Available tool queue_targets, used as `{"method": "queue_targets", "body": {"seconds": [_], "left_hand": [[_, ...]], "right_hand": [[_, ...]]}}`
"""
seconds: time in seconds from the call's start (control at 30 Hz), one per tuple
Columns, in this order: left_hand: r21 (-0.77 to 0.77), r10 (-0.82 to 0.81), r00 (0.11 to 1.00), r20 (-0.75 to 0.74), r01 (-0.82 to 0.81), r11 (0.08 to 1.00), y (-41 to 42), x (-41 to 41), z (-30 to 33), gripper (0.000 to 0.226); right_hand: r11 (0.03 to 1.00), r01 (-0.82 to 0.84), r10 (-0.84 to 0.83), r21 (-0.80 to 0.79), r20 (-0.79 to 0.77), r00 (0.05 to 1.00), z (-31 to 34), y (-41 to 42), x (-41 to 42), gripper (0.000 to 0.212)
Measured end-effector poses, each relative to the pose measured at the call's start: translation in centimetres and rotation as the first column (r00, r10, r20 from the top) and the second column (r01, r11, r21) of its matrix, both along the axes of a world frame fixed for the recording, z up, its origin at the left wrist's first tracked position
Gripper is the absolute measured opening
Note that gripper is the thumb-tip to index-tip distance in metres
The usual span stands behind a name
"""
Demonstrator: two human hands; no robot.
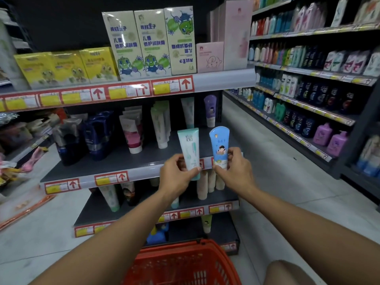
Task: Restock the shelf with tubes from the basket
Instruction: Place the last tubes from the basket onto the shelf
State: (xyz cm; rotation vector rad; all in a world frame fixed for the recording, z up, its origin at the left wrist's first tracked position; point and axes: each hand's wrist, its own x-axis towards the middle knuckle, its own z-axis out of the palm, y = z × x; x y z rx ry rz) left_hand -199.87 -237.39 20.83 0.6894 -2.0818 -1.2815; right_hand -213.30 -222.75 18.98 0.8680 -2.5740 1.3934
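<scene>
Holding one tube in each hand, a person faces a dark grey shelf (107,167) edged with red price labels. The left hand (176,171) pinches the lower end of a white and mint-green tube (190,149), cap end down. The right hand (234,167) grips the base of a blue tube (219,145) printed with a cartoon child. Both tubes stand upright, side by side, just above the shelf's front right edge. Further back on the same shelf stand white, pink, purple and dark blue tubes. A red plastic basket (183,262) sits low, below the forearms.
</scene>
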Motion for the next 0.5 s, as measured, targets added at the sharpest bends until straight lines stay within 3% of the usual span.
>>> {"method": "queue_targets", "body": {"seconds": [0.3,0.5], "left_hand": [[-0.162,0.096,0.995,0.041,-0.088,0.983,-2.2,-6.4,3.3,0.049],[-0.179,0.136,0.985,0.105,-0.116,0.977,-3.2,-9.3,2.6,0.052]], "right_hand": [[0.999,0.047,-0.048,-0.018,-0.038,0.998,3.1,-1.8,-6.0,0.061],[0.997,0.075,-0.075,0.008,-0.042,0.996,3.1,-3.6,-8.2,0.062]]}}
